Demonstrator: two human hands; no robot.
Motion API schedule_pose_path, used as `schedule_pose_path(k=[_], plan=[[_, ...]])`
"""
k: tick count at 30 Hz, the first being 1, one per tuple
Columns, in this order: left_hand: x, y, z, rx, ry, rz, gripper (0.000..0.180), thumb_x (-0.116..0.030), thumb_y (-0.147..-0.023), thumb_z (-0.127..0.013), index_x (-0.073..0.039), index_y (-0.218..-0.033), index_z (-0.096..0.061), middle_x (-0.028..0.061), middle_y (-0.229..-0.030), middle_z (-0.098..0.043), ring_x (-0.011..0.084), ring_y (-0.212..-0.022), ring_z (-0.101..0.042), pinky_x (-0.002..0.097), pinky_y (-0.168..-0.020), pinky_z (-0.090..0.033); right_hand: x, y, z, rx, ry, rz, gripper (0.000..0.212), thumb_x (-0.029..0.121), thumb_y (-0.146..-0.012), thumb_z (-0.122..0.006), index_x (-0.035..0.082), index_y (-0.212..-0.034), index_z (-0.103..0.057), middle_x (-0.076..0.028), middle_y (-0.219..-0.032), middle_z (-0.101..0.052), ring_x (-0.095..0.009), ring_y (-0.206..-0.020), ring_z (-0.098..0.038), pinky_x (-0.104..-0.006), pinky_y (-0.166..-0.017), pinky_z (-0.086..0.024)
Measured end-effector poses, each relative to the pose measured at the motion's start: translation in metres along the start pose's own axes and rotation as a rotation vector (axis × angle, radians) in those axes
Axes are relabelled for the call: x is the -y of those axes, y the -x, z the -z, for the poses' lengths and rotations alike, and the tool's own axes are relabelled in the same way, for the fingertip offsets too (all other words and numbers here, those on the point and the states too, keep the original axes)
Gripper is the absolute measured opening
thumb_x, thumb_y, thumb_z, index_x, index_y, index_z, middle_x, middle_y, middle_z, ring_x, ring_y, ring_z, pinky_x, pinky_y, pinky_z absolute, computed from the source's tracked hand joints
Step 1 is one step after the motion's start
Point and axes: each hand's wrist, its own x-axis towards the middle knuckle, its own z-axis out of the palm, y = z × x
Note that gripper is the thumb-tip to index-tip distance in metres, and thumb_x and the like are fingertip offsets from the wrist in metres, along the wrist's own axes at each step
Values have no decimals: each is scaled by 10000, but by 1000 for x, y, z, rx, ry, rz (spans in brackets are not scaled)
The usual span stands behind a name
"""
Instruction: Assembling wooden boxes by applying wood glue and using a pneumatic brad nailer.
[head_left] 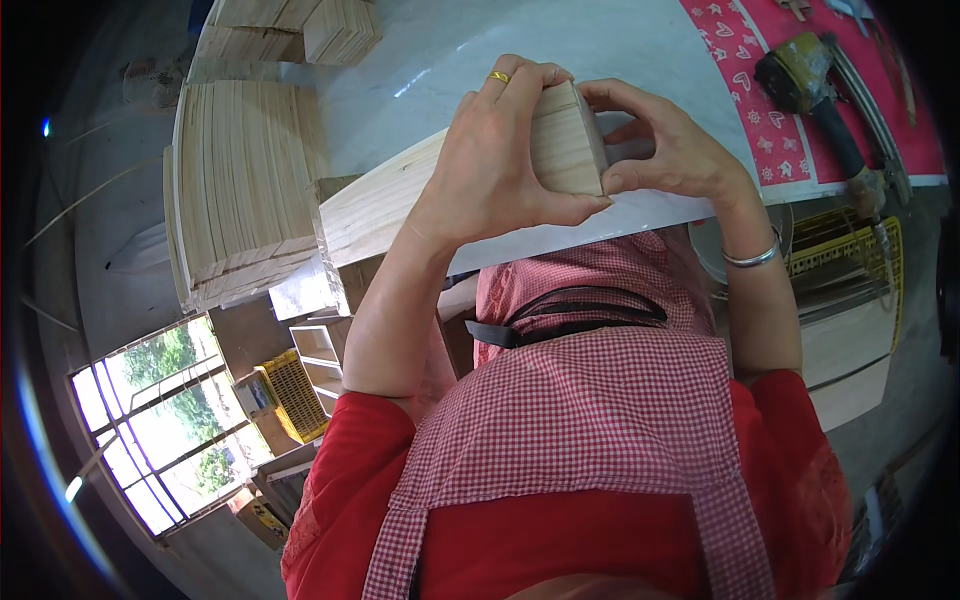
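Observation:
A long, pale wooden piece (566, 150), box-like with a thin panel at its right end, lies over the near edge of the white-topped table. My left hand (488, 160), with a gold ring, grips it from above: fingers on the far edge, thumb along the near edge. At its right end, my right hand (668, 145) is curled, with fingertips at the far corner and thumb at the near corner of the end panel. Whether the piece is solid or hollow cannot be seen.
Stacks of thin wooden boards (245, 180) stand left, with more wooden pieces (340, 30) behind. A nail gun (815, 95) with a hose lies on pink patterned cloth (735, 60) at right. Below it, a yellow crate (885, 270) holds boards. My checked apron (590, 400) is close to the table edge.

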Motion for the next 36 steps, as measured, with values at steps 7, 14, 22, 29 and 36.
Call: schedule_pose_path(k=[7, 14, 22, 29, 36], plan=[[-4, 1, 2, 21, -21, 35, 874, -326, -506, -902, -10, -1221, -511, 148, -1147, -548, 324, -1040, -579, 419, -884, -499, -3, 2, -6, -82, 35, 197, 919, 367, -728, -848, 90, -1477, -395, -175, -1460, -428, -304, -1305, -469, -419, -1077, -413], [-1, 0, 2, 23, -8, 32, 859, -364, -501, -882, -18, -1196, -515, 158, -1102, -557, 348, -962, -594, 426, -829, -457, 11, 19, -43, -251, 207, 361, 927, 524, -833, -687, 20, -1513, -311, -183, -1558, -304, -325, -1437, -305, -435, -1160, -259], [-2, 1, 1, 8, 24, 59, 829, -303, -508, -880, -16, -1196, -518, 137, -1108, -556, 318, -1001, -583, 408, -861, -489, 22, 51, -69, -291, 221, 362, 878, 426, -837, -723, -33, -1480, -340, -224, -1541, -308, -354, -1412, -336, -430, -1144, -287], [-4, -2, -1, -11, 21, 36, 857, -333, -497, -919, -26, -1192, -521, 128, -1112, -560, 316, -1000, -584, 410, -855, -491, 27, 43, -69, -432, 276, 358, 834, 383, -790, -781, -37, -1418, -427, -192, -1389, -443, -339, -1268, -459, -417, -1058, -382], [-1, 2, -2, -11, 16, 48, 876, -362, -485, -917, -24, -1189, -520, 136, -1113, -567, 332, -991, -595, 415, -837, -466, 25, 26, -70, -507, 405, 395, 797, 343, -758, -809, -45, -1372, -480, -165, -1223, -490, -315, -1140, -506, -416, -977, -430]])
